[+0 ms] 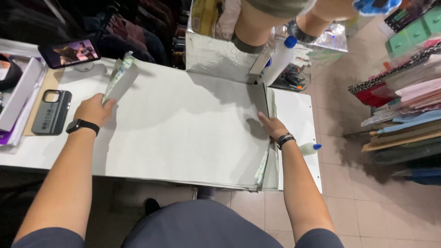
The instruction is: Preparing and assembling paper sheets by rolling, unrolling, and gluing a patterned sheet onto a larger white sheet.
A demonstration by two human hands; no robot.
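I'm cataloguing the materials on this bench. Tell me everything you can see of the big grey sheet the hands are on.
The big grey sheet looks like matte paper or thin card, plain and unprinted on its upper face. It lies flat on top of a stack of similar sheets on the white table, covering most of it. The left hand lifts and folds up its far-left corner, showing a printed greenish underside. The right hand presses on its right edge.

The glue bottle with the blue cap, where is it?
In the head view, the glue bottle lies on its side at the right end of the white table, just right of the right hand and its wristband.
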